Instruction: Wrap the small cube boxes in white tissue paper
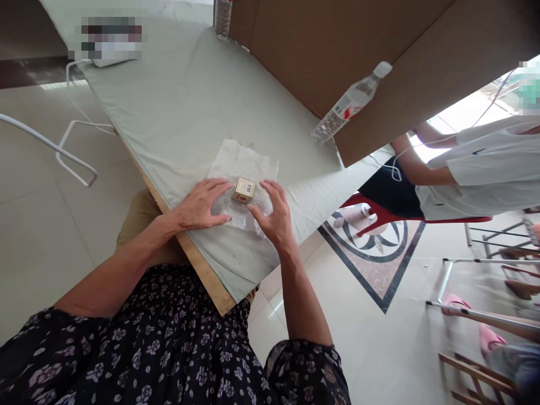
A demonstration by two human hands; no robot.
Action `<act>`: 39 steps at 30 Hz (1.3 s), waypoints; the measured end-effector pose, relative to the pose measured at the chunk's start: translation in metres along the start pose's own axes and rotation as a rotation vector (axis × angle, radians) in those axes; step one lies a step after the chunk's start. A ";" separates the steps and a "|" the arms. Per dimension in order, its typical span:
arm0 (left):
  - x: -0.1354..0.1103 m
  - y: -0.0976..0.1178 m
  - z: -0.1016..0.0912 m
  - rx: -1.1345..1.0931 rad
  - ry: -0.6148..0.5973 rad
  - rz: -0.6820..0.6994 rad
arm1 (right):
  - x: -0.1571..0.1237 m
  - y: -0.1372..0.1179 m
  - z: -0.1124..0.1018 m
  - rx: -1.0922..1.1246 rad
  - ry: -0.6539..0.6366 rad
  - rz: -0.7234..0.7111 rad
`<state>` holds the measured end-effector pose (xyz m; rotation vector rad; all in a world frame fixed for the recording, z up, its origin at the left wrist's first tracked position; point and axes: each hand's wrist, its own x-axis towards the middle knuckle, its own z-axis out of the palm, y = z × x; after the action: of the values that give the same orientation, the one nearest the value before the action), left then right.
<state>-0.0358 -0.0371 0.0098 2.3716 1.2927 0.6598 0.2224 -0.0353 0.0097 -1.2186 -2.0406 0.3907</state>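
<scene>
A small tan box (243,189) with a barcode label sits on a sheet of clear bubble wrap (244,163) spread on the grey-covered table (189,95). My left hand (201,205) lies flat on the wrap just left of the box, fingers stretched out, fingertips close to the box. My right hand (275,214) rests on the wrap just right of the box, fingers spread and slightly curled, pressing the sheet. Neither hand holds the box.
A plastic water bottle (350,104) lies near a large brown cardboard panel (337,50) at the table's far side. Another bottle (222,17) stands at the back. A seated person in white (472,163) is at the right. White metal frames (71,163) stand left.
</scene>
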 end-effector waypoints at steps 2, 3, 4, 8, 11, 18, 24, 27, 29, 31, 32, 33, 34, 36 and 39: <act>-0.010 0.003 -0.006 0.024 -0.003 0.033 | -0.020 -0.010 -0.011 -0.057 -0.043 -0.031; -0.014 0.005 -0.007 0.040 -0.006 0.048 | -0.029 -0.014 -0.014 -0.097 -0.086 -0.056; -0.018 0.007 -0.008 0.056 -0.011 0.058 | -0.037 -0.018 -0.014 -0.147 -0.130 -0.079; -0.022 0.014 -0.002 0.090 -0.032 0.069 | -0.045 -0.025 0.001 -0.331 -0.168 -0.112; -0.017 0.021 0.003 0.118 -0.006 0.071 | -0.034 -0.026 0.011 -0.338 -0.036 -0.117; 0.013 0.035 0.006 0.073 0.183 -0.016 | -0.003 -0.025 0.003 -0.137 0.108 -0.005; 0.042 0.032 0.005 -0.177 0.249 -0.180 | 0.027 -0.016 -0.005 0.047 0.069 0.115; 0.052 0.028 0.003 -0.316 0.226 -0.255 | 0.039 -0.009 -0.002 0.167 0.025 0.172; 0.056 0.025 0.004 -0.380 0.216 -0.307 | 0.044 -0.005 0.003 0.241 0.005 0.222; 0.060 0.023 0.006 -0.416 0.220 -0.330 | 0.047 -0.002 0.009 0.289 -0.011 0.269; 0.061 0.022 0.008 -0.427 0.226 -0.329 | 0.048 -0.001 0.011 0.301 -0.013 0.285; 0.062 0.021 0.009 -0.438 0.233 -0.327 | 0.048 -0.001 0.013 0.304 -0.010 0.296; 0.063 0.021 0.011 -0.449 0.242 -0.325 | 0.048 -0.002 0.015 0.299 -0.002 0.301; 0.064 0.021 0.013 -0.472 0.261 -0.324 | 0.047 -0.003 0.017 0.277 0.016 0.297; 0.064 0.024 0.013 -0.495 0.265 -0.325 | 0.045 -0.003 0.020 0.235 0.032 0.278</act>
<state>0.0184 0.0038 0.0264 1.6779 1.3824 1.0690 0.1930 0.0038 0.0166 -1.3515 -1.7442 0.7176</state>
